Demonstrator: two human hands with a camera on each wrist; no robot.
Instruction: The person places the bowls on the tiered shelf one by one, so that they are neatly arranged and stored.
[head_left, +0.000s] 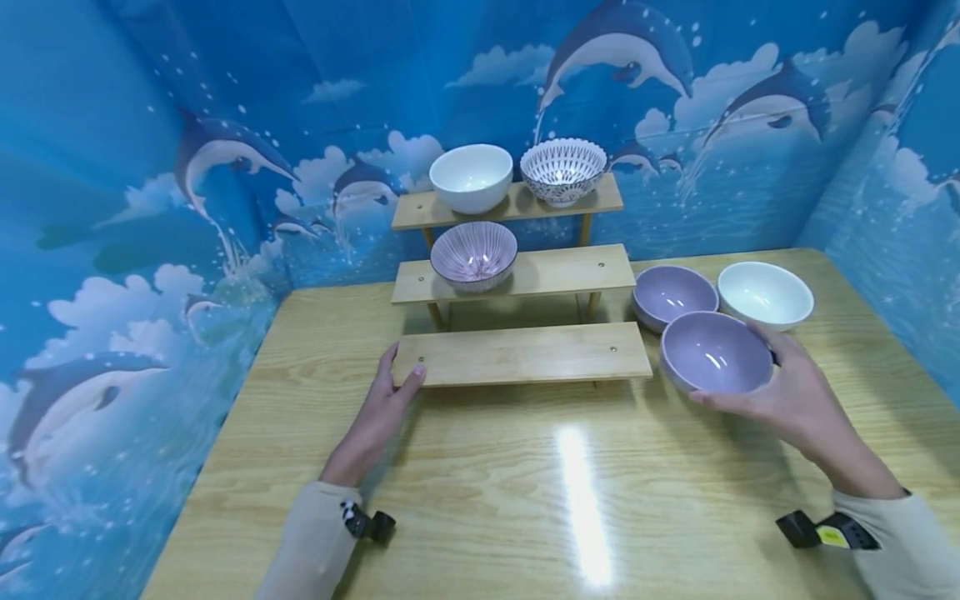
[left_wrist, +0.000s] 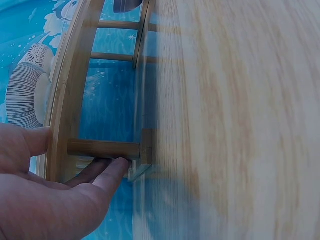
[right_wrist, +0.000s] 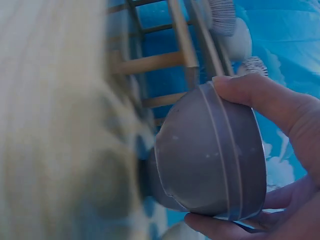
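My right hand (head_left: 787,392) grips a purple bowl (head_left: 716,354) by its sides, thumb at the near rim and fingers at the far right. The right wrist view shows this bowl's grey-looking outside (right_wrist: 210,155) held off the table. My left hand (head_left: 382,417) holds the left end of the lowest shelf of a three-step wooden rack (head_left: 525,354), its thumb on top and fingers underneath beside a leg (left_wrist: 105,148). Behind the held bowl stand a second purple bowl (head_left: 673,293) and a white bowl (head_left: 765,293) on the table.
A white bowl (head_left: 471,177) and a patterned openwork-look bowl (head_left: 564,169) stand on the top shelf. On the middle shelf's left half sits a purple-striped bowl (head_left: 474,254). A dolphin-print backdrop (head_left: 450,75) closes off the back and sides of the wooden table (head_left: 480,492).
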